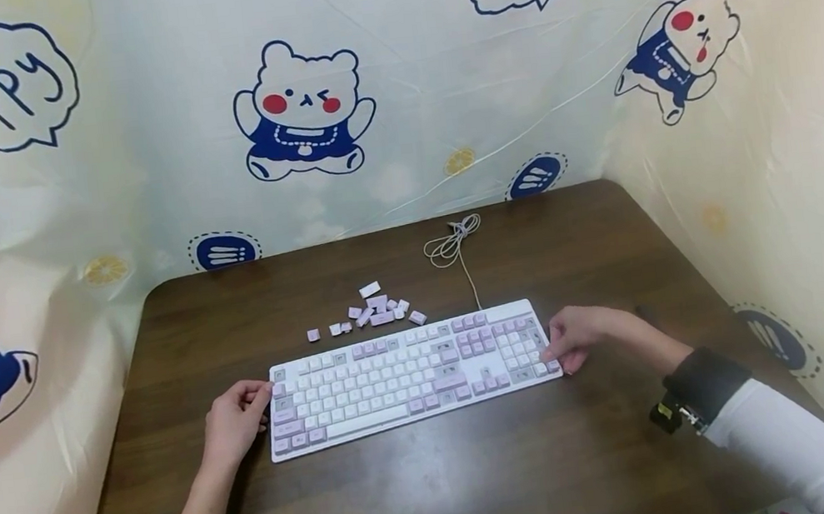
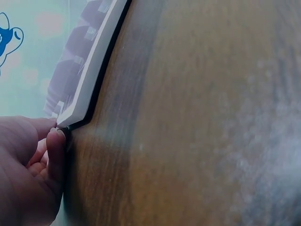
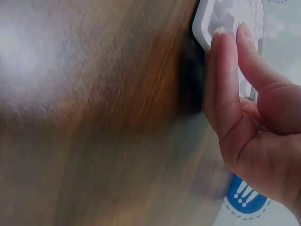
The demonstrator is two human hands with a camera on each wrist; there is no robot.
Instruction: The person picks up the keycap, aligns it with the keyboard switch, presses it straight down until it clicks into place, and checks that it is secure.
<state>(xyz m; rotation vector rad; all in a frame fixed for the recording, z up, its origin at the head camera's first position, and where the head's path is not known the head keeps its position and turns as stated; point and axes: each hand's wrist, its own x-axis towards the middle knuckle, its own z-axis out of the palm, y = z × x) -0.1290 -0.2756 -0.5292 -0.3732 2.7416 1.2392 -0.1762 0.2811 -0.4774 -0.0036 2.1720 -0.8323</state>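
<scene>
A white and lilac keyboard (image 1: 395,384) lies slightly angled on the table, with dark gaps among its keys where caps are off. My left hand (image 1: 232,422) pinches its left end; in the left wrist view the thumb sits at the top of the keyboard's corner (image 2: 75,110) and the fingertips (image 2: 57,134) come in lower at the edge. At the opposite end my right hand (image 1: 579,336) holds the right edge near the number pad, thumb and fingers around the corner. In the right wrist view its fingers (image 3: 225,70) hide part of that corner.
Several loose lilac and white keycaps (image 1: 379,306) are scattered behind the keyboard. A coiled white cable (image 1: 453,242) runs from the keyboard's back edge. The brown wooden table (image 1: 436,489) meets a patterned sheet (image 1: 396,108) at its back and sides.
</scene>
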